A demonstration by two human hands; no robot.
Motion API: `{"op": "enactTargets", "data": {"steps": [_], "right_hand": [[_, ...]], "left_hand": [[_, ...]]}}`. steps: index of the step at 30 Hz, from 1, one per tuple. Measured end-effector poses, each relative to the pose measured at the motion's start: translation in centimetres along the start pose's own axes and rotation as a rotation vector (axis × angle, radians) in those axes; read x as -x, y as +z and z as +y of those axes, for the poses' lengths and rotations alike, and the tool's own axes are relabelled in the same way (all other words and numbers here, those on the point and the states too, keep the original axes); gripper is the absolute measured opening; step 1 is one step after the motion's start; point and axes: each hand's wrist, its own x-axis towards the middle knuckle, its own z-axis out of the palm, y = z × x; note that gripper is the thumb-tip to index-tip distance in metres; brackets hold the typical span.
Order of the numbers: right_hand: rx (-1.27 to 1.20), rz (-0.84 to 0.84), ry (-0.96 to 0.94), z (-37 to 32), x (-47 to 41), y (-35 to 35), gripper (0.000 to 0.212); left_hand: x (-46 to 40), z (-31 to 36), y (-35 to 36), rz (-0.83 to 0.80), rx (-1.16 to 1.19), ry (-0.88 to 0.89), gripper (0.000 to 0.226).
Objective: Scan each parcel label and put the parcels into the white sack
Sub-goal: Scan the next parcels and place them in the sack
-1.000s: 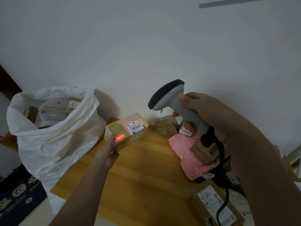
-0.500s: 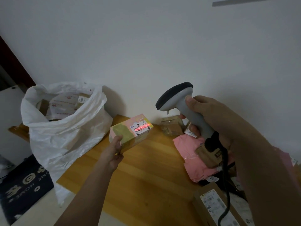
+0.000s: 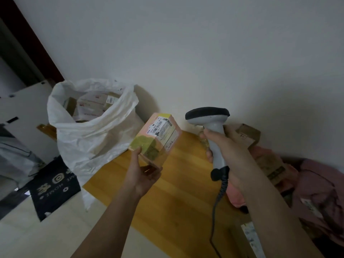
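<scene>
Head cam: left hand (image 3: 143,175) grips the pink-and-green parcel (image 3: 156,138) above the wooden table (image 3: 176,192), right beside the white sack (image 3: 89,138), while right hand (image 3: 229,149) is wrapped round the scanner (image 3: 212,131) handle

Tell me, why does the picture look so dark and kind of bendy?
Head view: the room light is dim, so the pink box and scanner look grey and soft; the wide lens bends the wooden table edge and tilts the wall; the sack throws a faint shadow on the wall.
</scene>
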Motion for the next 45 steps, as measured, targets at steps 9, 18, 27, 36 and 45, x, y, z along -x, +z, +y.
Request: {"op": "enactTargets", "data": {"steps": [9,18,27,36,45], "right_hand": [[-0.066,0.044,0.005,1.8,-2.6,6.7,0.024],[-0.040,0.107,-0.018,2.7,-9.8,17.3,0.025],[-0.018,0.213,0.013,3.6,-13.3,20.3,0.021],[-0.062,0.350,0.035,4.4,-12.5,16.9,0.020],[-0.063,0.409,0.013,4.1,-5.6,7.2,0.027]], "left_hand": [[-1.5,6.3,-1.3,0.045,0.078,0.202,0.079],[-7.9,21.9,-2.5,0.053,0.097,0.432,0.072],[-13.1,26.4,-3.0,-0.081,0.072,0.339,0.070],[-13.8,20.5,-0.8,-0.255,-0.081,0.177,0.020],[-9.3,8.9,3.9,-0.310,-0.343,0.064,0.015]]}}
